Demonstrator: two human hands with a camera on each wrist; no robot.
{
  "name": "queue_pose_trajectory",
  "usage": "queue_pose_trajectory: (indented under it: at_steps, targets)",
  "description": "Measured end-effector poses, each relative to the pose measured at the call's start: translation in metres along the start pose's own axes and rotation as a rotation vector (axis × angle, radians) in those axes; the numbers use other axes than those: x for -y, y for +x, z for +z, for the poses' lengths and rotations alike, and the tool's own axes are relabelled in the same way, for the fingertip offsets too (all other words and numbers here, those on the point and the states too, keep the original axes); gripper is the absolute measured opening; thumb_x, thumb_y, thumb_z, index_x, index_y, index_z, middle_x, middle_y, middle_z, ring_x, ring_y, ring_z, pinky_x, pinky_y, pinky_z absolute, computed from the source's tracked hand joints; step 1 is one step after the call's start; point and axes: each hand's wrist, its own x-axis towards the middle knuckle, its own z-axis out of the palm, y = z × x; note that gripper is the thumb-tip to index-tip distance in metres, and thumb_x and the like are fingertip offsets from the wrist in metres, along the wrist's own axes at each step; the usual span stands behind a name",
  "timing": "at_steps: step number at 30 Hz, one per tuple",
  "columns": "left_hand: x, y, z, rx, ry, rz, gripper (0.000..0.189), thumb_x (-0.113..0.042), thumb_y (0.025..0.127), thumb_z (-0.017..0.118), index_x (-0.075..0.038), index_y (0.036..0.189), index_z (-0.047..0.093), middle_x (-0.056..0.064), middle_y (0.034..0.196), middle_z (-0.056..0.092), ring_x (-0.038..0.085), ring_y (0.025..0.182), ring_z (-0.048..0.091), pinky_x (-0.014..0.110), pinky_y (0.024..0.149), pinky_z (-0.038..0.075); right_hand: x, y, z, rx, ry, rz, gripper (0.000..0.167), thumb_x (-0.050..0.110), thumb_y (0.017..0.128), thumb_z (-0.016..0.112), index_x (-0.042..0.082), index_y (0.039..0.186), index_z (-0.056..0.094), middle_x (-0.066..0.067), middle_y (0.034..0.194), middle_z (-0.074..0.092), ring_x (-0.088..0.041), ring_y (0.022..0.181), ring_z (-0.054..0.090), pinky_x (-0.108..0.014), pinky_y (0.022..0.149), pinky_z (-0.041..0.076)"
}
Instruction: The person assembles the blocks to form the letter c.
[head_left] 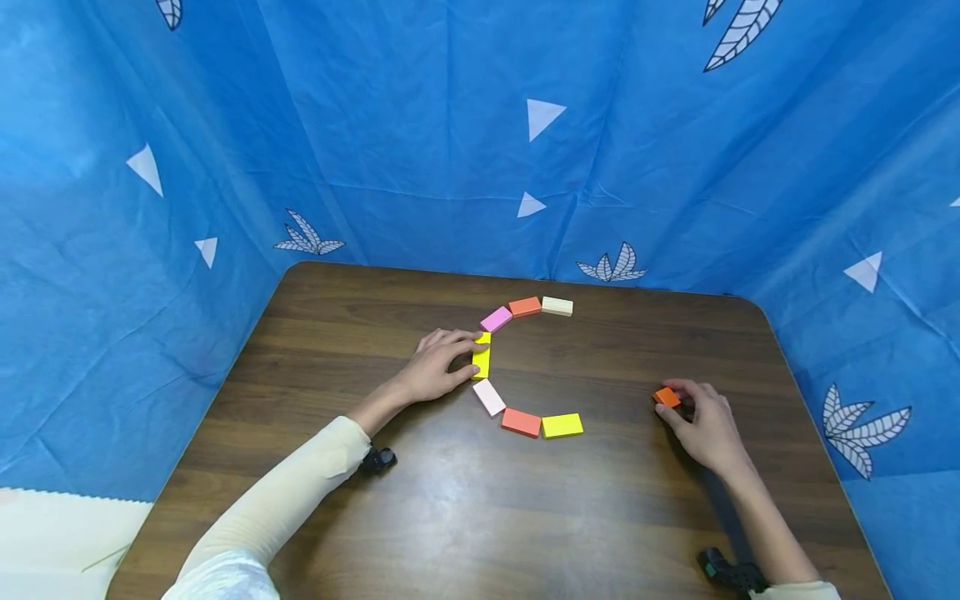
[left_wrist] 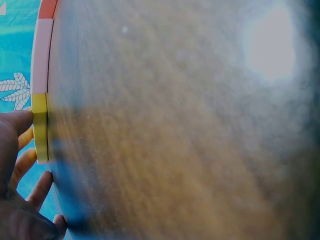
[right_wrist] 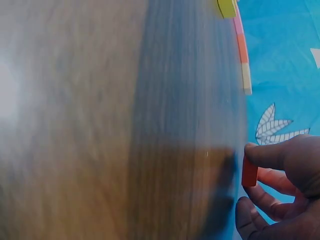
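Note:
My left hand (head_left: 437, 367) has its thumb and fingertips around a yellow block (head_left: 482, 363) that lies flat on the table; the left wrist view shows the thumb touching that yellow block (left_wrist: 39, 131) too. A pink block (head_left: 496, 319) lies just beyond its far end, and a pale pink block (head_left: 489, 397) just below its near end. Well to the right, my right hand (head_left: 708, 429) pinches an orange block (head_left: 667, 397) between thumb and fingers. In the right wrist view the orange block (right_wrist: 249, 171) is partly covered by the fingertips.
The curve of blocks continues at the back with a red-orange block (head_left: 525, 307) and a cream block (head_left: 557, 307). Its front end has a red block (head_left: 521, 422) and another yellow block (head_left: 562, 426). A blue patterned cloth (head_left: 450, 125) stands around the brown wooden table (head_left: 600, 517).

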Motion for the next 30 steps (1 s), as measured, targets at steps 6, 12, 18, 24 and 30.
queue_pose_trajectory:
  at_steps: [6,12,18,24,30]
  targets:
    - [0.000,0.000,0.000,0.001,0.002,-0.006,0.045,-0.036,0.107,0.068,-0.026,0.150,0.065,-0.001,0.165,0.054,0.030,0.150,0.049,0.066,0.132,0.019,0.011,-0.002,0.009,0.014,0.000,-0.030,0.041,0.018,0.101,0.076,0.002,0.138,0.066,-0.021,0.118,0.067,-0.033,0.107,0.055,-0.029,0.079,0.039]
    - [0.000,-0.002,0.001,-0.016,-0.005,0.011,0.044,-0.034,0.106,0.070,-0.024,0.148,0.066,0.001,0.163,0.056,0.032,0.150,0.050,0.069,0.130,0.021,0.023,-0.004,0.019,0.040,0.007,-0.035,0.042,0.019,0.100,0.078,0.003,0.138,0.067,-0.018,0.117,0.067,-0.032,0.105,0.054,-0.032,0.078,0.037]
    - [-0.001,-0.002,0.001,-0.017,-0.001,0.015,0.044,-0.035,0.106,0.069,-0.024,0.149,0.066,0.001,0.164,0.055,0.032,0.150,0.050,0.069,0.130,0.021,0.029,-0.005,0.026,0.053,-0.010,-0.046,0.043,0.018,0.099,0.080,0.005,0.138,0.067,-0.017,0.119,0.068,-0.032,0.108,0.055,-0.035,0.082,0.042]
    - [-0.002,0.000,0.001,-0.015,0.010,0.019,0.044,-0.035,0.107,0.068,-0.026,0.150,0.065,0.000,0.164,0.055,0.030,0.147,0.051,0.068,0.131,0.021,0.034,-0.006,0.029,0.053,-0.007,-0.046,0.044,0.017,0.098,0.080,0.006,0.138,0.068,-0.015,0.119,0.068,-0.033,0.109,0.057,-0.039,0.085,0.044]
    - [-0.002,-0.001,0.000,-0.013,0.006,0.014,0.044,-0.035,0.106,0.069,-0.026,0.149,0.065,0.001,0.164,0.055,0.030,0.147,0.051,0.068,0.132,0.019,0.042,-0.008,0.036,0.067,-0.002,-0.067,0.043,0.019,0.096,0.082,0.009,0.136,0.070,-0.011,0.115,0.068,-0.026,0.099,0.054,-0.031,0.080,0.041]
